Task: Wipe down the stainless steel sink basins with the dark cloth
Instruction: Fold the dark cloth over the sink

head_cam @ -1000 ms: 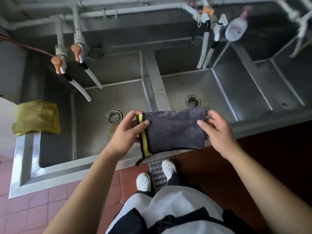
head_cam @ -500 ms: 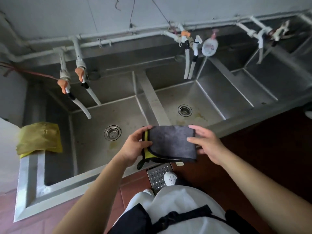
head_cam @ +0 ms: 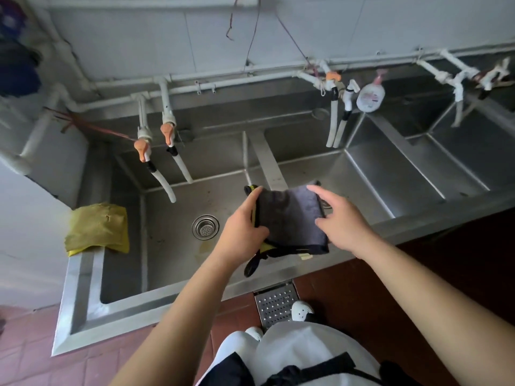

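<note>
- The dark cloth (head_cam: 291, 218) is folded into a rough rectangle and held in the air above the divider between the left sink basin (head_cam: 172, 218) and the middle sink basin (head_cam: 362, 190). Its long axis runs from the near edge toward the back wall; the flat grey face is turned up toward the camera.
- A yellow-trimmed edge runs along its left side, and a dark strap end hangs off the near left corner over the sink's front rim.
- The left hand (head_cam: 242, 232) reaches forward from the lower left with the forearm stretched out; its grip is clamped on the cloth's left edge, thumb on top and fingers curled beneath.
- The right hand (head_cam: 341, 221) comes in from the lower right, thumb lying on the cloth's right edge and index finger stretched toward the far right corner. Whether its lower fingers grasp the cloth from beneath, I cannot tell.
- The cloth spans the gap between the two hands.
- A drain strainer (head_cam: 205, 227) sits in the left basin, just left of the left hand.
- A yellow rag (head_cam: 97, 227) lies on the sink's left rim.
</note>
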Available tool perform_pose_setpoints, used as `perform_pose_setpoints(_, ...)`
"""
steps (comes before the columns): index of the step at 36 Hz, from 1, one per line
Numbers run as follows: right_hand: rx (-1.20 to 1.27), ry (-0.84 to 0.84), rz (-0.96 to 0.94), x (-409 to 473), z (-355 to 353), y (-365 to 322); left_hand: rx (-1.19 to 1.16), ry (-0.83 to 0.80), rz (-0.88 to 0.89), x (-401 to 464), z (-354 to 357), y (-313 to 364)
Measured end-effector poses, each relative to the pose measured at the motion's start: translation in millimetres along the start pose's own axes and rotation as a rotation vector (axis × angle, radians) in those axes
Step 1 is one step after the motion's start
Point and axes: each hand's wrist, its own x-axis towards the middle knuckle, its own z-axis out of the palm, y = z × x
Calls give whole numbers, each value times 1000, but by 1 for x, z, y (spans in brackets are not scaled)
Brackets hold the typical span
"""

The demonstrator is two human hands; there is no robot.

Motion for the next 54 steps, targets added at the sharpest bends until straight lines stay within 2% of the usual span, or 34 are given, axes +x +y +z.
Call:
perform_pose_setpoints(2, 59, 8, 31, 8, -9, 0, -167, 53, -81, 4, -6, -11)
perform_pose_setpoints(3, 139, -16, 66, 12, -16, 1, -325, 50, -134, 5, -9, -19)
perform_pose_setpoints(5, 277, -112, 108, 17, -27, 7, -651, -26, -207, 3, -11, -37)
perform_pose_setpoints(7, 267, -204, 82, 19, -33, 16, -808, -97, -240, -2, -5, -51)
perform_pose_setpoints(11, 233, -266, 108, 23, -28, 45, -896, -108, -295, -14, 24, -72)
perform_pose_setpoints(13, 199, -258, 140, 27, -20, 64, -864, -71, -351, -17, 41, -76)
perform_pose_setpoints(15, 171, -248, 202, 33, -14, 85, -832, -106, -444, -18, 60, -76)
perform_pose_setpoints(17, 124, -237, 295, 39, -10, 106, -649, -174, -556, -18, 78, -72)
perform_pose_setpoints(18, 99, -235, 349, 42, -10, 115, -431, -195, -578, -16, 86, -71)
perform_pose_setpoints(20, 67, -244, 450, 47, -12, 127, 41, -218, -479, -13, 99, -69)
perform_pose_setpoints(21, 68, -251, 483, 50, -14, 130, 179, -214, -385, -12, 106, -68)
perform_pose_setpoints(24, 108, -265, 502, 59, -22, 135, 417, -251, -127, -9, 129, -67)
perform_pose_setpoints(26, 125, -255, 485, 61, -25, 137, 594, -309, -90, -3, 148, -71)
perform_pose_setpoints(28, 110, -228, 486, 61, -28, 139, 715, -297, -52, 5, 166, -71)
perform_pose_setpoints(33, 126, -145, 564, 57, -32, 159, 797, -241, -25, 28, 203, -76)
perform_pose_setpoints(37, 283, -40, 702, 52, -29, 177, 837, -254, -41, 33, 222, -87)
perform_pose_setpoints(40, 353, -51, 786, 52, -28, 181, 827, -226, -23, 33, 223, -90)
perform_pose_setpoints(50, 82, -207, 493, 61, -25, 157, 930, -320, -67, 34, 220, -86)
perform_pose_setpoints(54, -1, -138, 410, 57, -21, 148, 947, -387, 0, 36, 217, -83)
